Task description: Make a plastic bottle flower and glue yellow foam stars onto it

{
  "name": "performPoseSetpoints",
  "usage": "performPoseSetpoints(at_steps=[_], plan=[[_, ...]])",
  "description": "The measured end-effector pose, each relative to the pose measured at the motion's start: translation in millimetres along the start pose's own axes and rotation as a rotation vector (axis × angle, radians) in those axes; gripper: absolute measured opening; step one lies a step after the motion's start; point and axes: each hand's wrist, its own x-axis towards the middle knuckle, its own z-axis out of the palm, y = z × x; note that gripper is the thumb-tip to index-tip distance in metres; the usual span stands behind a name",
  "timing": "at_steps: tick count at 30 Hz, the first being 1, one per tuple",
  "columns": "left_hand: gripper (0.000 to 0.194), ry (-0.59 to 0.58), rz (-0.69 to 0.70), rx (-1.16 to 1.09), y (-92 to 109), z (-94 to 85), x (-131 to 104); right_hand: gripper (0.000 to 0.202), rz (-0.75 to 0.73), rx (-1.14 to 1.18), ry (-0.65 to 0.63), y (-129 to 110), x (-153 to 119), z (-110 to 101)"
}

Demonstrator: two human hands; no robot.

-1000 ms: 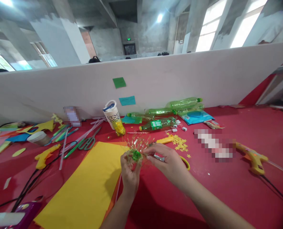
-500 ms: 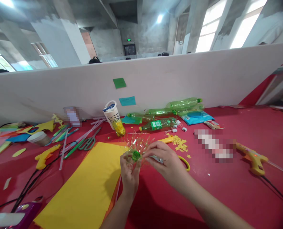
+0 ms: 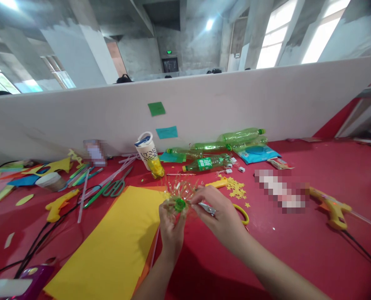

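Observation:
Between the fingers of my left hand is a cut green plastic bottle top, its green neck facing me. Thin curled strips fan out from it on the far side. My right hand is closed beside it, thumb and fingertips pinched at the edge of the strips. A pair of scissors is tucked in that hand: metal shows between the fingers, and a yellow handle loop sticks out past the wrist side. Exactly what the right fingertips pinch is too small to make out.
Yellow paper sheets lie to the left, near grey-green scissors and a glue gun. Green bottles, a paper cup and yellow stars lie beyond my hands. Another glue gun rests at right.
The bottle top and my left hand have shifted slightly right, and the neck is turned a little more toward me. My right hand stays close beside it.

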Motion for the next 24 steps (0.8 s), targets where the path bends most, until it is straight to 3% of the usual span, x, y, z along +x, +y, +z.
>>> performPoseSetpoints(at_steps=[4,10,16,24], plan=[[0.032,0.008,-0.003,-0.029,-1,0.6,0,0.018,-0.007,0.009,-0.003,-1,-1,1],[0.033,0.001,0.024,0.013,-1,1.3,-1,0.02,-0.137,0.044,0.078,1,-3,6],[0.04,0.047,-0.028,-0.019,-4,-2.1,-1,0.016,-0.017,-0.015,0.05,-3,-3,4],[0.045,0.107,-0.016,0.003,-2,-4.8,3,0.018,0.022,-0.046,0.052,-8,1,-8]])
